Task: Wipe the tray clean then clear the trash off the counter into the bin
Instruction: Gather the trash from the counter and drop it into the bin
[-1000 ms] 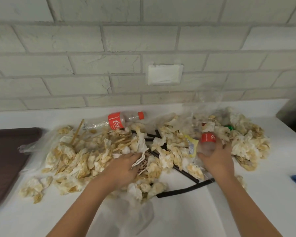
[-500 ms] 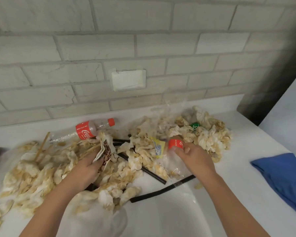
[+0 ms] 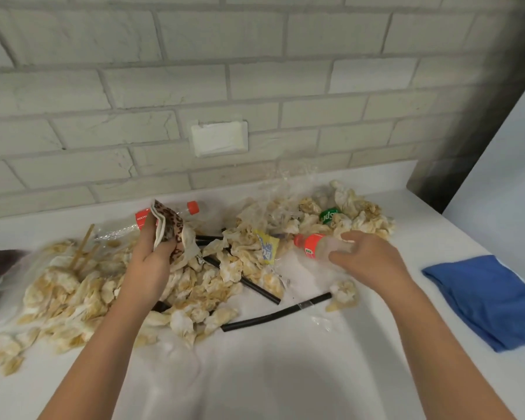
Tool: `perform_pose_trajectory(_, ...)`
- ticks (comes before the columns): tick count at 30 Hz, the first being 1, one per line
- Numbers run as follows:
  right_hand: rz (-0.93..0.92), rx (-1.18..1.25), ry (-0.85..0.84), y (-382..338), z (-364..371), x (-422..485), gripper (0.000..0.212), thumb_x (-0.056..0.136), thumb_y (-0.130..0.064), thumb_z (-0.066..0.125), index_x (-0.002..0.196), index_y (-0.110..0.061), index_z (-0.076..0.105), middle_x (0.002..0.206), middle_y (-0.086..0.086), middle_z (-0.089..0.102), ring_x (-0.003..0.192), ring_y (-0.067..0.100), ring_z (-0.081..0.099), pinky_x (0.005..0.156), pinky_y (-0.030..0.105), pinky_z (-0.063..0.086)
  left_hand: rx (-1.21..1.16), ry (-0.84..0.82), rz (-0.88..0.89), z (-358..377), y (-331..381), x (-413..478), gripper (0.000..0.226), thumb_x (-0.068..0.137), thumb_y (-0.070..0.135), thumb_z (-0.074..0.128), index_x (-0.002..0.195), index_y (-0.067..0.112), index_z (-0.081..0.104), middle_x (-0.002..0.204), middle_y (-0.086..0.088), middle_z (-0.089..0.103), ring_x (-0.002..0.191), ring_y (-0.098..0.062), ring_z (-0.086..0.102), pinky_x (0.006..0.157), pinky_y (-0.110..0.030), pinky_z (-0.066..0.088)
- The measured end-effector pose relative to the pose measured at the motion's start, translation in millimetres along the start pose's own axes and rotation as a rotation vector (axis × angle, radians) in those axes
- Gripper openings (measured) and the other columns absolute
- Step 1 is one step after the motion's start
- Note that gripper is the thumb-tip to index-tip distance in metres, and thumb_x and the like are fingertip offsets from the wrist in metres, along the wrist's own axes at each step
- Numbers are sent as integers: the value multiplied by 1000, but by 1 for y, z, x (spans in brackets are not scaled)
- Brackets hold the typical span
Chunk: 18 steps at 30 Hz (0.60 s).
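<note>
Over the napkin pile (image 3: 73, 292) on the table (image 3: 285, 374), the left hand (image 3: 150, 262) keeps a closed grip on a spotted wrapper (image 3: 172, 225). The right hand (image 3: 367, 262) has its grip curled round a red-labelled bottle (image 3: 319, 247).

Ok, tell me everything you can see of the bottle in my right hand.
The bottle is clear plastic and looks empty, with a red cap and a red label next to it. It lies nearly on its side, cap pointing left toward the tissues. The right hand grips its body and hides the base. Whether it touches the counter is unclear.
</note>
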State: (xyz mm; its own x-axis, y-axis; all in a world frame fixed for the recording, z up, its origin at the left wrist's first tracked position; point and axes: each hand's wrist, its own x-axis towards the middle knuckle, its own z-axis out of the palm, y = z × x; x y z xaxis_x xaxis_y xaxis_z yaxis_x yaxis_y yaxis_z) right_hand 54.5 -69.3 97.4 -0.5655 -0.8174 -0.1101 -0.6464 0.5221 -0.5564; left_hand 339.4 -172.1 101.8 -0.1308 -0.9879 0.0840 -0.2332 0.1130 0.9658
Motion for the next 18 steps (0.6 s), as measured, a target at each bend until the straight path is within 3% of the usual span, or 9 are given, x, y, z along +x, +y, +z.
perform_pose_trajectory(3,-44,154,176,16,-17,-19,49,76,-39,71,121,-30,54,115,-2,59,91,15,55,74,25,37,-287,-56,-90,8,3,-7,64,93,2,43,145,34,27,137,8,42,126,-21,44,95,-36,41)
perform_pose_trajectory(5,-62,340,280,29,-23,-34,46,74,-35,75,115,-32,54,107,-7,60,89,13,58,74,28,42,-495,-136,-152,20,9,-19,61,90,-6,40,140,29,38,128,-3,51,110,-31,56,83,-44,52)
perform_pose_trajectory(8,-84,571,373,52,-30,-59,44,74,-30,78,112,-33,55,101,-14,60,91,9,59,80,27,48,-612,-287,-249,52,17,-44,49,77,-3,51,114,29,55,98,-4,55,83,-23,55,73,-39,47)
perform_pose_trajectory(10,-96,658,420,71,-35,-75,41,74,-27,78,107,-35,56,100,-18,59,90,1,58,76,18,48,-639,-390,-327,78,25,-67,52,61,1,53,107,23,58,89,-5,52,72,-17,48,65,-33,39)
perform_pose_trajectory(12,-93,726,448,93,-43,-89,37,74,-23,78,104,-33,57,98,-18,59,86,-6,57,71,11,44,-662,-436,-419,106,29,-93,56,56,0,52,109,19,57,89,-6,52,72,-16,46,61,-32,33)
perform_pose_trajectory(14,-83,767,468,120,-57,-103,35,74,-22,78,101,-32,58,94,-21,59,83,-10,56,70,14,43,-707,-479,-511,137,31,-123,55,57,-2,55,110,16,58,89,-9,57,77,-18,51,59,-32,35)
perform_pose_trajectory(18,-119,735,471,183,-99,-140,33,74,-22,76,98,-36,58,96,-20,60,86,-4,58,71,15,48,-721,-681,-622,209,35,-199,45,67,14,63,111,15,58,87,-12,60,74,-22,56,59,-32,44)
